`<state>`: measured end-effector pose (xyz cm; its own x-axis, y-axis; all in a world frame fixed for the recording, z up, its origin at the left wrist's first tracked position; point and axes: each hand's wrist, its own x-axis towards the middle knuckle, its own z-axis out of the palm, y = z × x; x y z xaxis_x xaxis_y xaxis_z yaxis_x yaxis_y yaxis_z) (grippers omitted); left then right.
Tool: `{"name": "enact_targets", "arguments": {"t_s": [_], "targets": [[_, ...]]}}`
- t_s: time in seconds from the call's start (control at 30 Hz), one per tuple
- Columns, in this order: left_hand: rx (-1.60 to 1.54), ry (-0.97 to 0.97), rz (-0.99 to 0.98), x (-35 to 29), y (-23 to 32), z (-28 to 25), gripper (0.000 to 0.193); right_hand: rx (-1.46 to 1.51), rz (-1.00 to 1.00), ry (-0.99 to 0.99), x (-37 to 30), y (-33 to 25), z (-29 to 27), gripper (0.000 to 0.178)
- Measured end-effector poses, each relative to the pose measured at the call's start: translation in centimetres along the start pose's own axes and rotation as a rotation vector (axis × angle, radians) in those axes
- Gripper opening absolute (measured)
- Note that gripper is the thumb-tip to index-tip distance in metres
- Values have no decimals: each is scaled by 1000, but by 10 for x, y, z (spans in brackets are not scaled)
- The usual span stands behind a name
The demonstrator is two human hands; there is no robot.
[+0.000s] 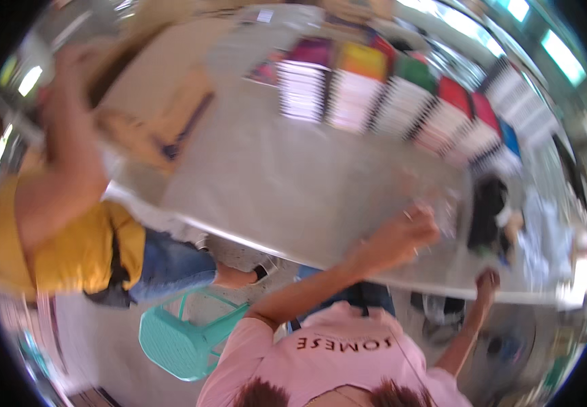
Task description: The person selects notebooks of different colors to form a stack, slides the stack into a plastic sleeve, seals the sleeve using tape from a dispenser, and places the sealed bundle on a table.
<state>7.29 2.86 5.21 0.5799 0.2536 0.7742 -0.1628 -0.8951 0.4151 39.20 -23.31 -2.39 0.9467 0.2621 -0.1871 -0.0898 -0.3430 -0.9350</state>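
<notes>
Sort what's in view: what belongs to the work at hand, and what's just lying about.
Probably the work's:
- grey table, under the left hand
- stacked notebooks

Apparently just lying about:
- turquoise stool
- cardboard

Blur hides anything held.

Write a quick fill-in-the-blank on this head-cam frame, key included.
The left hand appears ____ (higher/lower) in the picture than the right hand.
The dark item lies to the ____ of the left hand.
The co-worker's shirt is ____.
Immediately right of the yellow-topped stack, the next stack has a ____ top.

Missing words: higher; right; yellow; green
</notes>
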Motion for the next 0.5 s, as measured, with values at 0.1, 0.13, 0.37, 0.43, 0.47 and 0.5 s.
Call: {"name": "enact_targets", "arguments": {"t_s": [0.1, 0.13, 0.37, 0.43, 0.47, 0.5], "targets": [[-19, -43, -56, 8, 1, -3, 26, 185, -141, -261, -76, -57, 38, 23], [8, -25, -70, 7, 1, 0, 23, 189, -90, -303, -95, -79, 55, 24], [47, 67, -50, 9, 12, 1, 15, 379, -46, -586, -185, -140, 126, 25], [41, 75, -60, 6, 11, 2, 13, 413, -49, -592, -193, -144, 137, 25], [49, 68, -56, 6, 11, 1, 15, 427, -48, -575, -197, -147, 142, 25], [58, 62, -52, 7, 11, -1, 17, 441, -47, -559, -200, -150, 146, 25]]}}
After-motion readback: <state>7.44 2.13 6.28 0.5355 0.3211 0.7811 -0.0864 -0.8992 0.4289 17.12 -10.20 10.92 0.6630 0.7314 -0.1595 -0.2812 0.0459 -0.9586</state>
